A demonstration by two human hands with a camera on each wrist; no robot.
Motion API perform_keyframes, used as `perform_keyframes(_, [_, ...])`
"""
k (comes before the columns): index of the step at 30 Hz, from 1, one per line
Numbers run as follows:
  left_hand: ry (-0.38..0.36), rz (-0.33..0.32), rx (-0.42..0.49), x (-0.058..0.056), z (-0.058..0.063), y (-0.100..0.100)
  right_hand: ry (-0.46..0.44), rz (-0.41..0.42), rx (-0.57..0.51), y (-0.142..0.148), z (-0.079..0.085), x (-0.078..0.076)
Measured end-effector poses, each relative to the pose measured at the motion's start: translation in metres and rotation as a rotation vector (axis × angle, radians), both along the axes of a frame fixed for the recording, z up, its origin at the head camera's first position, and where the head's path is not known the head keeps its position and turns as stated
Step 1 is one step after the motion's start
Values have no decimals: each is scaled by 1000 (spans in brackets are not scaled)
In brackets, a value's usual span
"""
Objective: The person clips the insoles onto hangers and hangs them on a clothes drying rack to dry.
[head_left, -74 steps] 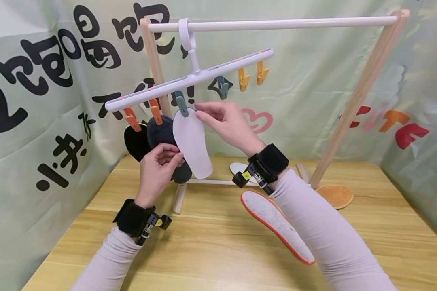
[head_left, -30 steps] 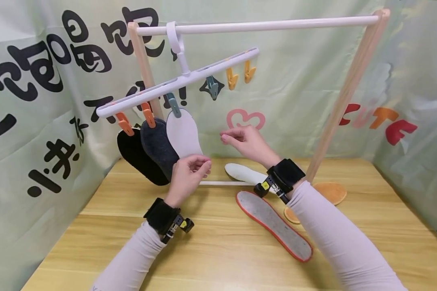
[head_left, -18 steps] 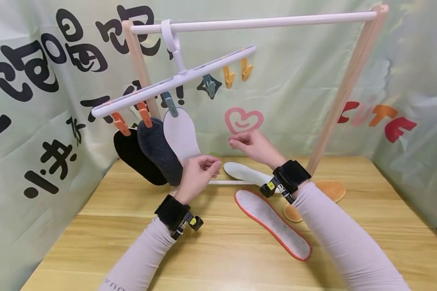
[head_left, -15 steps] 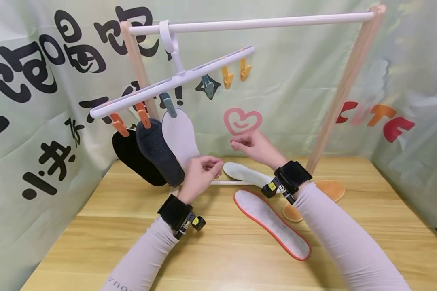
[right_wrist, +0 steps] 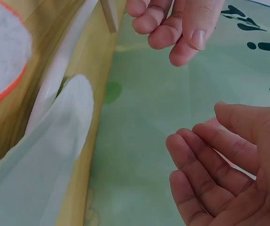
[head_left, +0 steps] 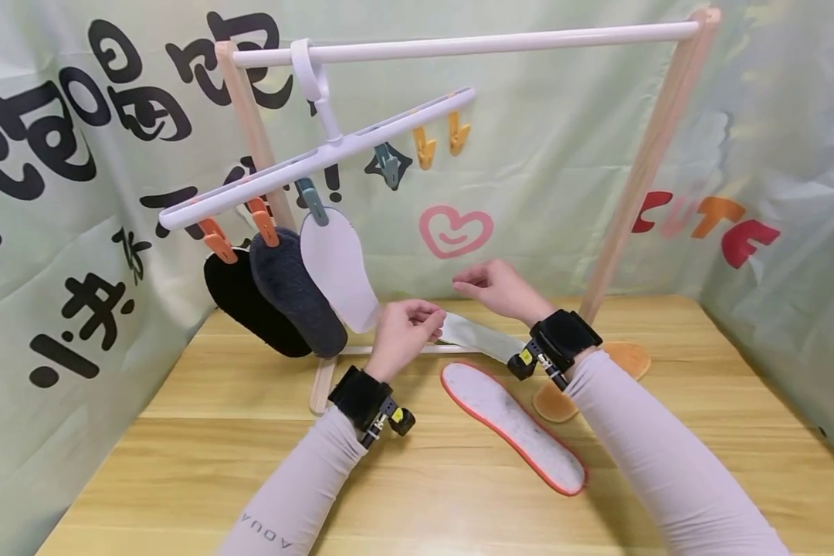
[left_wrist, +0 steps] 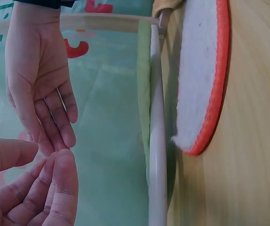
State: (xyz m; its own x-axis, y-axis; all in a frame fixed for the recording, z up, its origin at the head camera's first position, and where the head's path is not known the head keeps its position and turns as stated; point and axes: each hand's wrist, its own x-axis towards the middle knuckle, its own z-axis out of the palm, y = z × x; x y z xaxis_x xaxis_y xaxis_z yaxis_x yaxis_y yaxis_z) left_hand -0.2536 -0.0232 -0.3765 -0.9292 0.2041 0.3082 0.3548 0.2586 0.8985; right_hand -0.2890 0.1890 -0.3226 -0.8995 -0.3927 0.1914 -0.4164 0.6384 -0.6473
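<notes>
Hanger, insoles and two bare hands at a wooden rack. The white hanger (head_left: 264, 181) hooks over the upper bar (head_left: 500, 44) of the rack near one upright and slopes down toward the left of the head view. From its lower half hang three insoles side by side: a black insole (head_left: 246, 305) and a dark grey insole (head_left: 295, 297), each gripped by an orange clip (head_left: 264, 224), and a white hanging insole (head_left: 337, 262) gripped at its top by a teal clip (head_left: 313, 202). The higher half carries a second teal clip (head_left: 389, 168) and two yellow clips (head_left: 424, 150). The left hand (head_left: 405, 333) is raised just beside the lower end of the white hanging insole; its fingers are loosely bent, with a narrow gap between thumb and fingertips in the left wrist view. The right hand (head_left: 500, 289) is raised near it and apart from it, fingers relaxed and slightly bent, thumb set wider from them, as the right wrist view shows. Below, on the bench (head_left: 389, 502), a pale insole (head_left: 483, 336) lies by the lower rail (head_left: 368, 350); whether the two touch cannot be told. Nearer the viewer lies a grey-white insole (head_left: 510, 425) with a red edge, and beside it an orange insole (head_left: 554, 401), partly hidden by the right sleeve (head_left: 667, 455).
</notes>
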Motion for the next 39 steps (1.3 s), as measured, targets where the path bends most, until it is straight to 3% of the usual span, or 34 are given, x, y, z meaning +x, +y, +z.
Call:
perform_keyframes(10, [-88, 28, 5, -7, -10, 21, 7, -15, 49, 14, -13, -5])
perform_keyframes(24, [-140, 62, -74, -9, -19, 26, -62, -56, 99, 23, -21, -6])
perform_keyframes(35, [-284, 15, -14, -8, -24, 27, -157, -146, 165, 33, -30, -6])
perform_keyframes(39, [-304, 10, -24, -8, -24, 28, -184, -161, 175, 36, -35, -8])
